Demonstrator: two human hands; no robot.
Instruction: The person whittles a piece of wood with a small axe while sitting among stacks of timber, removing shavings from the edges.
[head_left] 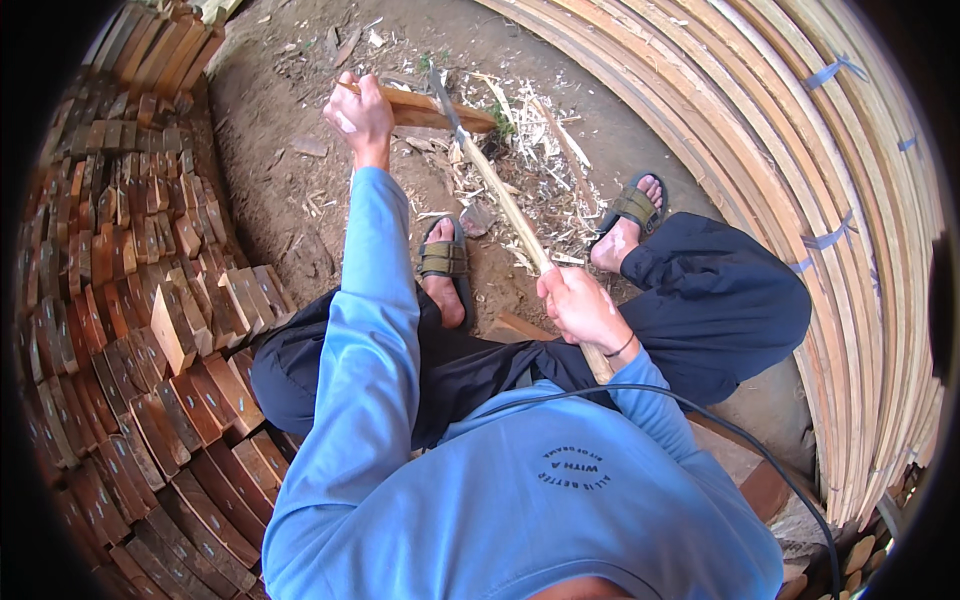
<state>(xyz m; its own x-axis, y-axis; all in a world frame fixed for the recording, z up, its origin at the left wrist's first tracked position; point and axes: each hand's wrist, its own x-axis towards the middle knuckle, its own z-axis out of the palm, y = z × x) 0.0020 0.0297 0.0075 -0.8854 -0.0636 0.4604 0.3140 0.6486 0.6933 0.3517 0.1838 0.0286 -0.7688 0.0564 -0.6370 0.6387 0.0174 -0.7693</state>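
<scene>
My left hand [361, 117] is closed around one end of a flat, reddish-brown piece of wood [418, 109], out in front over the dirt. A long-handled knife [505, 198] has its narrow grey blade lying across that wood, near the middle. My right hand [585, 308] is wrapped round the knife's pale wooden handle, nearer to my body. Past the wrist, the handle's end runs back along the inside of my right forearm. The blade's exact contact with the wood is too small to tell.
Pale shavings [545, 140] litter the ground beyond my sandaled feet. Stacked wood blocks [130, 260] line the left side. At the right rises a pile of long planks [800, 150] with blue ties. A black cable [740, 430] crosses my right arm.
</scene>
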